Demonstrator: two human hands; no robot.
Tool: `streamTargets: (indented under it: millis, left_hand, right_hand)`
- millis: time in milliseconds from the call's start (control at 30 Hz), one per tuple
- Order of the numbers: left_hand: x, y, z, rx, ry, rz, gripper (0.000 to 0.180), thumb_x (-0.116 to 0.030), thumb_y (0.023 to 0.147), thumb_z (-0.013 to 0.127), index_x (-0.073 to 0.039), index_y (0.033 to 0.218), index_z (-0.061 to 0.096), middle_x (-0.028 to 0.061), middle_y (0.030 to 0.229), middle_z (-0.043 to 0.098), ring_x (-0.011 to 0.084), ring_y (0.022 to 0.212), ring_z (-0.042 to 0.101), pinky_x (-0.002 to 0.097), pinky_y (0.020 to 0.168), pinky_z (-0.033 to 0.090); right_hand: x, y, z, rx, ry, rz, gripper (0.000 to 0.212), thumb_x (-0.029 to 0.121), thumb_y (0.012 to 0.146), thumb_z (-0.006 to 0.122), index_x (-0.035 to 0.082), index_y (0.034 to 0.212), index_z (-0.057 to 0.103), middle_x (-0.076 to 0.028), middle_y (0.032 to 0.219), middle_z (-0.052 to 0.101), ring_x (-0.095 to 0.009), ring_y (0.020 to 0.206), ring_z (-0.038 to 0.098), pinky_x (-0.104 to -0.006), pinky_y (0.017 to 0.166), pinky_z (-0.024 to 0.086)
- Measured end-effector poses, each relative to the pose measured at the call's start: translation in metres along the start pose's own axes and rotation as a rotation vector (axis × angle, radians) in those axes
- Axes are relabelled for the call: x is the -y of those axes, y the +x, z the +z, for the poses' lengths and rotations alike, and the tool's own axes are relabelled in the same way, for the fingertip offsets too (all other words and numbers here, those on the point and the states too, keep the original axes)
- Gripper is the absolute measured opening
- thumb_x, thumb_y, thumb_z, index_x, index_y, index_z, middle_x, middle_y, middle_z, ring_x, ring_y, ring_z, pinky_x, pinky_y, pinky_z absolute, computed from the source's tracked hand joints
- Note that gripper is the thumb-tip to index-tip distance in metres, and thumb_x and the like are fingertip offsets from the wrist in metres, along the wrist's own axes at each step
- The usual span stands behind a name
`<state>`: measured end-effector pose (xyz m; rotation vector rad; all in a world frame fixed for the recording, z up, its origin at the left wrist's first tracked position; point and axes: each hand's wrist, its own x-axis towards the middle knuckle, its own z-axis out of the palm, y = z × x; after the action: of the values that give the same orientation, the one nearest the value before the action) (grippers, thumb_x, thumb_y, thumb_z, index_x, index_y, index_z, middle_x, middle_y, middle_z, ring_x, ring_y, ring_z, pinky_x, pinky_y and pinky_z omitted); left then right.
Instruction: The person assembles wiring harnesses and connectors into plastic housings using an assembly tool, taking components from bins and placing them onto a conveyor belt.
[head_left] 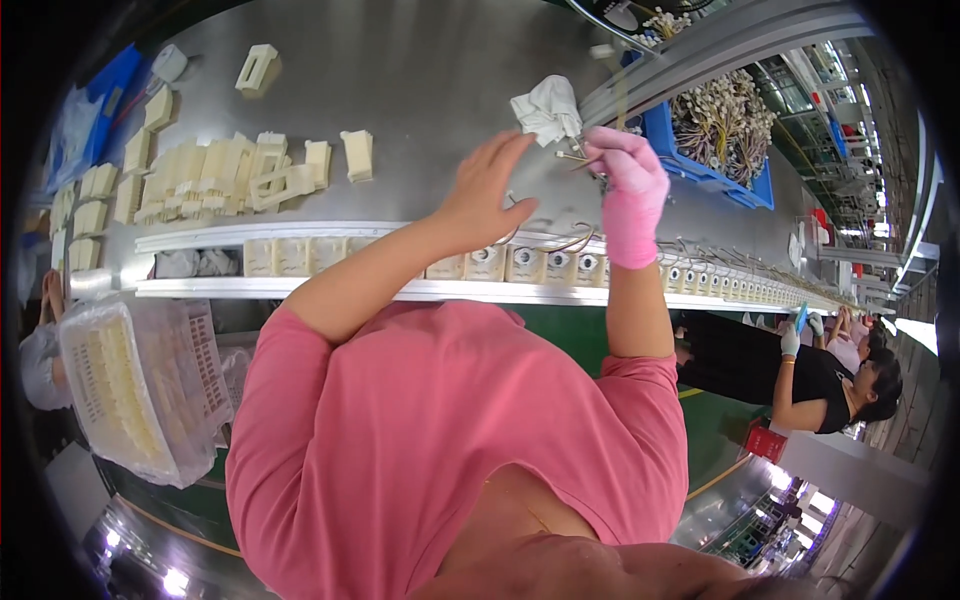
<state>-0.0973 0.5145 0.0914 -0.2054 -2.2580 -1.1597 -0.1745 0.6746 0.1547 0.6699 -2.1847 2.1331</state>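
My left hand [487, 195] is bare and hangs over the metal rail, fingers stretched out and thumb apart, with nothing in it. In a pink glove, my right hand [632, 185] pinches a thin wire lead with a small white connector [562, 154] at its end, pointing toward the left hand. Below both hands runs a row of cream plastic housings [527, 264] in the rail, several with a dark round hole and wires curving up. A crumpled white cloth [548, 108] lies just beyond the hands.
Cream plastic housings [205, 175] are heaped at left on the grey metal table [400, 60]. A blue bin [660, 135] of wire leads stands at right under a metal frame [700, 55]. A bagged crate [140, 390] is at lower left. Another person [790, 375] works at far right.
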Motion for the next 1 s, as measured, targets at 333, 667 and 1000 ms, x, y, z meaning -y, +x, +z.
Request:
streamTargets:
  millis: [333, 667, 1000]
  left_hand:
    - [0.027, -0.030, -0.021, 0.197, -0.959, -0.924, 0.048, -0.041, 0.098, 0.027, -0.006, 0.122, 0.051, 0.0139, 0.109, 0.059, 0.0205, 0.095, 0.057, 0.0304, 0.083, 0.045]
    - [0.051, -0.037, -0.052, 0.403, -0.963, -1.022, 0.041, -0.040, 0.093, 0.045, -0.003, 0.079, 0.055, 0.0029, 0.063, 0.050, 0.0143, 0.057, 0.048, 0.0276, 0.052, 0.040]
    - [0.035, -0.066, -0.068, 0.452, -0.006, -0.215, 0.018, -0.020, 0.083, 0.058, -0.007, 0.071, 0.057, 0.0057, 0.065, 0.050, 0.0262, 0.063, 0.050, 0.0372, 0.059, 0.041]
  right_hand:
    - [-0.031, -0.049, 0.074, 0.479, -0.968, 0.038, 0.032, 0.017, 0.088, 0.053, 0.010, 0.118, 0.055, -0.008, 0.098, 0.064, -0.017, 0.075, 0.064, -0.0258, 0.069, 0.050]
    - [-0.022, -0.067, 0.089, 0.327, -0.653, 0.041, 0.035, 0.014, 0.075, 0.063, 0.008, 0.109, 0.058, -0.014, 0.082, 0.064, -0.028, 0.076, 0.062, -0.0356, 0.070, 0.048]
    - [-0.038, -0.071, 0.082, 0.835, -0.956, -0.315, 0.023, 0.022, 0.075, 0.064, 0.008, 0.092, 0.057, -0.008, 0.068, 0.058, -0.026, 0.063, 0.059, -0.0349, 0.058, 0.047]
